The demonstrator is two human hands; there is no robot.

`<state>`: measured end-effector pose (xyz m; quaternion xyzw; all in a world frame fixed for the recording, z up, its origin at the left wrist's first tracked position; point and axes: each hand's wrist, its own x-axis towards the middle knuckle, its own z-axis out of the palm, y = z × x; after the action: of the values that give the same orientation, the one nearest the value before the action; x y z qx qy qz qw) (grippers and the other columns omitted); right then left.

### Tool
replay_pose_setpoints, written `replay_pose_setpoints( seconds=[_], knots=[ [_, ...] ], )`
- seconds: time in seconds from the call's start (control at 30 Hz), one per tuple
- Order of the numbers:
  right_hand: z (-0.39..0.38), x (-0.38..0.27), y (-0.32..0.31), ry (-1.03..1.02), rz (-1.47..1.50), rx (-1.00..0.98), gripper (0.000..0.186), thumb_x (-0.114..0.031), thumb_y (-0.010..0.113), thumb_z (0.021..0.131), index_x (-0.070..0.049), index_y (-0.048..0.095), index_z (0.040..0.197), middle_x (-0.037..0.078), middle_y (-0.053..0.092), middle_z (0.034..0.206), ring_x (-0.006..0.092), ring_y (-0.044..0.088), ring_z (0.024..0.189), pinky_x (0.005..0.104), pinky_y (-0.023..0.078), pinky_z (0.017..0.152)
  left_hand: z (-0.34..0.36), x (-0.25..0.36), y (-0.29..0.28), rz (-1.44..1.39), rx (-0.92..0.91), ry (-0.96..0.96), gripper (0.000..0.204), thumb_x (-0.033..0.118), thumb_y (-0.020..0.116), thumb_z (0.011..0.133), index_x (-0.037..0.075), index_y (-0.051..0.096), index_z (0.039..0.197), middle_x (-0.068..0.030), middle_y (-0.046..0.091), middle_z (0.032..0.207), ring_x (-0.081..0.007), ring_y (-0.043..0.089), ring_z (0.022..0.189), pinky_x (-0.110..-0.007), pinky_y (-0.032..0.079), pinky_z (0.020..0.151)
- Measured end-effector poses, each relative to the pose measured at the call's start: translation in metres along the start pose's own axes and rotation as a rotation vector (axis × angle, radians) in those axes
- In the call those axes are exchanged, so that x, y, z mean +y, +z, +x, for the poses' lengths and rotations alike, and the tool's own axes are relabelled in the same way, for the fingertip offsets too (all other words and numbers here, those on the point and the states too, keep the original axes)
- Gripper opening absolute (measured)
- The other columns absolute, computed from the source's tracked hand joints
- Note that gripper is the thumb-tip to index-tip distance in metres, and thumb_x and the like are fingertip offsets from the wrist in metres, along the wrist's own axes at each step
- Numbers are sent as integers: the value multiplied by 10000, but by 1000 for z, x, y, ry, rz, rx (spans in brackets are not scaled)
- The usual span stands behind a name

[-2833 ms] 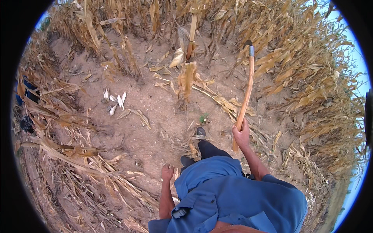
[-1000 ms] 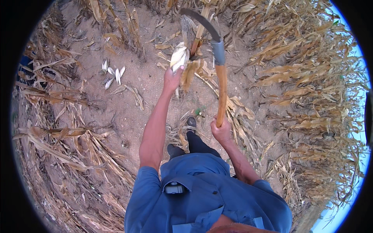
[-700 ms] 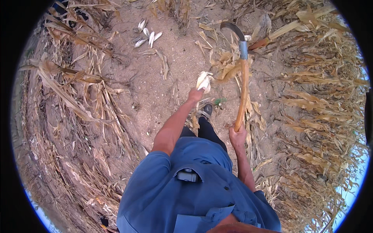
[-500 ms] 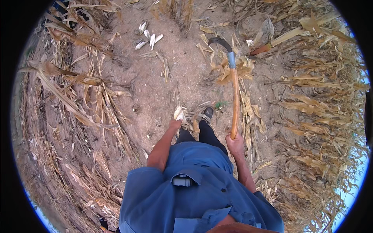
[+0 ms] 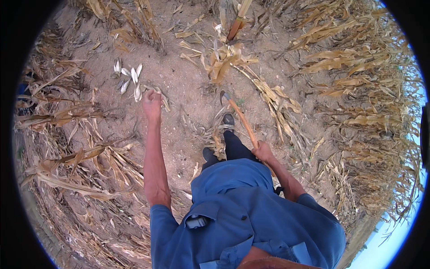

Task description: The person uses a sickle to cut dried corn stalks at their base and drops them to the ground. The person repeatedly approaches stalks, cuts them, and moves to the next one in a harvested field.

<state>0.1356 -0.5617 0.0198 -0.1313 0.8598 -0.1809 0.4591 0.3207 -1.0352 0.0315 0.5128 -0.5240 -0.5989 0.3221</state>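
Note:
My left hand (image 5: 152, 104) reaches far forward over the bare soil, holding nothing, its fingers loosely bent and parted. Just past its fingertips is a pale corn ear (image 5: 137, 93), apart from the hand. Close by lies a small group of pale corn ears (image 5: 134, 75) on the ground. My right hand (image 5: 263, 151) grips the wooden handle of a sickle (image 5: 244, 121) beside my right thigh. The curved dark blade (image 5: 222, 97) points away from me, low in front of my shoe.
A cut dry corn stalk (image 5: 273, 101) with leaves lies right of my feet. Farther ahead stands a dry stalk (image 5: 235, 29). Dry corn plants (image 5: 349, 89) line the right side, and fallen stalks (image 5: 89, 157) cover the left. My shoes (image 5: 228, 120) stand on loose soil.
My left hand has swung forward and left and let go of the corn ear, which now shows by the group. The sickle has come down and nearer, its blade closer to my feet.

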Motion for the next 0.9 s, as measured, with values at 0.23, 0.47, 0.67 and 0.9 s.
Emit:
replay_pose_setpoints(
  seconds=[0.23, 0.47, 0.67, 0.9],
  knots=[
    [77, 3, 0, 201, 632, -58, 134, -107, 638, 854, -16, 568, 923, 57, 570, 684, 144, 536, 496, 329, 473, 433, -13, 65, 170, 483, -361, 425, 804, 375, 806, 786, -51, 478, 1384, -245, 623, 1219, -295, 639, 1074, -393, 514, 931],
    [176, -50, 4, 202, 1073, -104, 129, -107, 616, 910, -44, 525, 976, 32, 530, 707, 122, 523, 513, 309, 446, 412, 33, 106, 293, 468, -331, 508, 719, 401, 854, 668, -92, 584, 1115, -242, 663, 1073, -351, 662, 980, -421, 526, 841],
    [254, -85, 42, 277, 1034, -124, 132, -109, 611, 914, -44, 496, 904, 35, 507, 684, 123, 477, 487, 304, 430, 415, 100, 63, 328, 144, -213, 522, 410, 127, 783, 808, -95, 589, 1093, -144, 688, 931, -211, 673, 795, -330, 554, 740],
    [351, -75, 66, 376, 814, -420, 216, -124, 649, 894, 10, 536, 767, 76, 514, 606, 169, 497, 481, 371, 420, 431, 118, 66, 308, -109, -37, 323, 248, 4, 685, 862, -93, 565, 1057, -152, 667, 944, -202, 673, 771, -322, 574, 689]
  ],
)
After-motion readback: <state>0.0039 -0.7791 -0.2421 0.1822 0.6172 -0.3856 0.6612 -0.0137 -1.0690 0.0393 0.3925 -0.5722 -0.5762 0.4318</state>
